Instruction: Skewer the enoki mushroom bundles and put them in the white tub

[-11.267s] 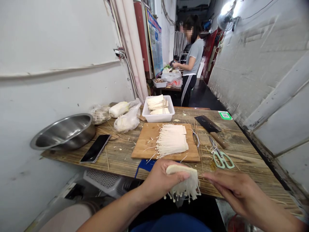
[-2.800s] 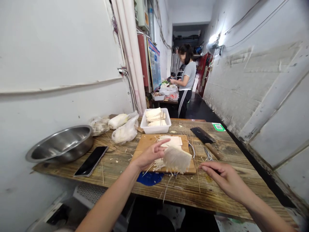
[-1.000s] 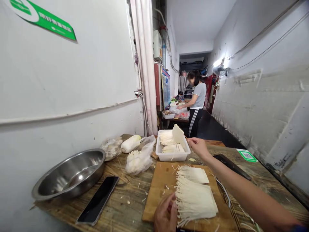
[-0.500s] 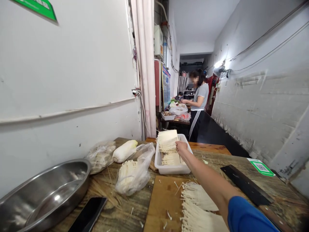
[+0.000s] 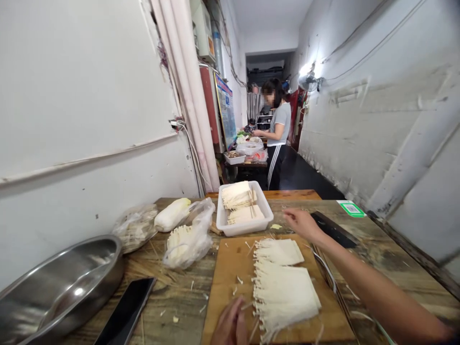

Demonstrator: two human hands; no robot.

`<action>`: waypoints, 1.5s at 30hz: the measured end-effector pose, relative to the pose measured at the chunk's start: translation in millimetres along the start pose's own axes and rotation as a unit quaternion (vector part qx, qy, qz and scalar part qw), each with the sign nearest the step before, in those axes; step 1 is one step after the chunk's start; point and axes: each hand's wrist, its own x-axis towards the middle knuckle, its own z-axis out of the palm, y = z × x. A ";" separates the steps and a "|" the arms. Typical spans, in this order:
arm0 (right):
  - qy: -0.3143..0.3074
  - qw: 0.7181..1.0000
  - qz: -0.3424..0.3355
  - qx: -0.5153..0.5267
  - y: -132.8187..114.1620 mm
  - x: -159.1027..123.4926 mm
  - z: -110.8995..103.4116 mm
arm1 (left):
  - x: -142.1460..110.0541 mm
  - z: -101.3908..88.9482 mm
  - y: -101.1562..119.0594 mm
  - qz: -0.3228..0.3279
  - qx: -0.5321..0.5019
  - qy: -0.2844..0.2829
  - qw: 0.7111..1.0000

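Observation:
My right hand is above the table, right of a white plastic tub; its loosely bent fingers hold nothing. Inside the tub lie flat bundles of enoki mushrooms with thin sticks across them. My left hand enters at the bottom edge, low over the wooden cutting board, fingers close together; whatever they may hold cannot be made out. To its right, two flattened enoki bundles rest on the board, heads facing left. A dark-bladed knife lies beyond the board, just past my right hand.
Left are a steel basin, a phone, a pale long vegetable and bagged enoki. Another filled plastic bag sits behind the basin. A co-worker stands at a farther table. A QR-code card lies at the back right.
My right hand has let go of the enoki bundle in the tub and moved back to the right. My left hand has come into view at the bottom. The view has shifted.

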 end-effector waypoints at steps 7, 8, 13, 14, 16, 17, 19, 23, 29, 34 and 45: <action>0.002 0.980 0.103 -0.170 84.2 -185.6 -28.0 | 23.4 -3.8 41.4 0.154 0.055 -0.074 0.984; 0.001 0.976 0.114 -0.184 87.9 -200.8 -25.5 | 27.2 -0.4 48.3 0.171 0.066 -0.098 0.978; -0.009 0.969 0.125 -0.213 83.8 -233.7 -14.9 | 32.8 22.6 67.4 0.233 0.126 -0.259 0.929; -0.015 0.969 0.123 -0.214 81.0 -234.7 -13.4 | 31.7 27.3 67.8 0.242 0.132 -0.283 0.919; -0.033 0.968 0.124 -0.216 76.0 -233.6 -10.0 | 29.4 36.3 67.5 0.249 0.143 -0.313 0.905; -0.045 0.967 0.130 -0.216 74.1 -231.9 -8.0 | 28.7 40.5 67.5 0.250 0.152 -0.321 0.901; -0.072 0.962 0.153 -0.214 71.9 -227.1 -3.9 | 29.1 48.1 69.3 0.255 0.169 -0.335 0.891; -0.116 0.948 0.213 -0.208 70.3 -215.2 0.6 | 37.2 59.6 78.2 0.280 0.209 -0.377 0.858; -0.122 0.945 0.239 -0.186 65.4 -203.7 1.9 | 49.9 65.5 87.4 0.294 0.221 -0.443 0.818; -0.091 0.957 0.245 -0.126 69.1 -202.4 0.6 | 52.0 63.8 98.6 0.278 0.198 -0.440 0.830; 0.022 0.949 0.231 0.215 83.1 -221.0 -16.7 | 47.9 58.4 109.2 0.278 0.184 -0.400 0.854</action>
